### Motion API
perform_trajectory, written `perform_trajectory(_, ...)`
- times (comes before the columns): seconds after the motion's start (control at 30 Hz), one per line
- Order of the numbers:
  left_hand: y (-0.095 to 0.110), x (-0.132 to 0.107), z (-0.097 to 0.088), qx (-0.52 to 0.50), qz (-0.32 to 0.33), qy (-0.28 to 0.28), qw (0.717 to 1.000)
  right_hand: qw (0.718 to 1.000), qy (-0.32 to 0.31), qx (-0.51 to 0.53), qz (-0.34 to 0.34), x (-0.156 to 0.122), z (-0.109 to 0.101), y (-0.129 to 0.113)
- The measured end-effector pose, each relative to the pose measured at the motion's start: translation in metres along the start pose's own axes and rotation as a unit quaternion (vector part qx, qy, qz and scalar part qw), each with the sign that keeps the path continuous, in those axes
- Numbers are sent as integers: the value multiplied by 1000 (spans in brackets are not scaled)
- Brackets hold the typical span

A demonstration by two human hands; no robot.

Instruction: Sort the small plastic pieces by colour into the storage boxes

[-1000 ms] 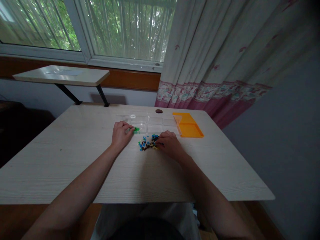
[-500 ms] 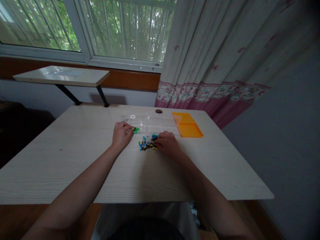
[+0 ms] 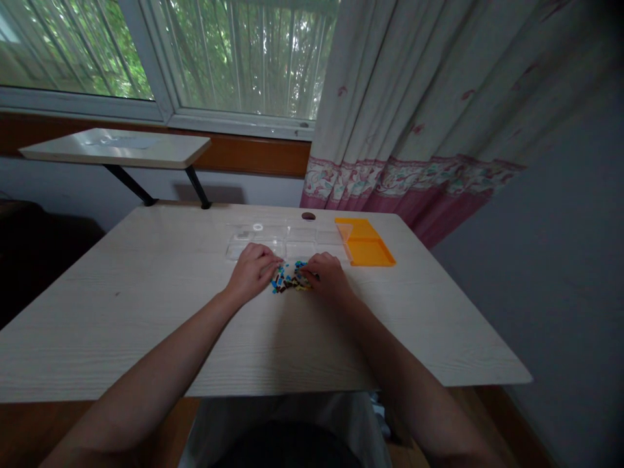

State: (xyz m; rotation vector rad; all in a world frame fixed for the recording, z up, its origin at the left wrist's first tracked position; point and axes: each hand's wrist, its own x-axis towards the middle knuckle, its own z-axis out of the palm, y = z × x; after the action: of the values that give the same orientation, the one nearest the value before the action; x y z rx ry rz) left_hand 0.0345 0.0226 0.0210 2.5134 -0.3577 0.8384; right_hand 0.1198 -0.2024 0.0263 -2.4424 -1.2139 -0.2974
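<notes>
Pale tabletop (image 3: 244, 354) before a window (image 3: 248, 58) and floral curtain (image 3: 419, 71). Set in from its far edge, I see coloured pieces (image 3: 287, 283) between the left hand (image 3: 253, 272) and right hand (image 3: 332, 275), both curled; I cannot tell whether either grips any. An orange case (image 3: 369, 251) lies near the far right corner.

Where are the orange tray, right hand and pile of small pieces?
Orange tray (image 3: 371, 253), head view: bare surface of its near half.
Right hand (image 3: 330, 273), head view: back of hand.
Pile of small pieces (image 3: 287, 283), head view: its middle.
</notes>
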Motion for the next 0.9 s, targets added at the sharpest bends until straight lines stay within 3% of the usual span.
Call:
perform_trajectory(0.17, 8, -1, 2, -25, 48, -64, 996, 992, 34, 120, -5, 4, 11, -4)
perform_trajectory(0.37, 7, -1, 4, -30, 52, -54, 997, 977, 59, 204, -15, 4, 13, -14)
perform_trajectory(0.9, 8, 1, 3, 15, 66, -39, 997, 977, 55, 204, -16, 5, 17, -15)
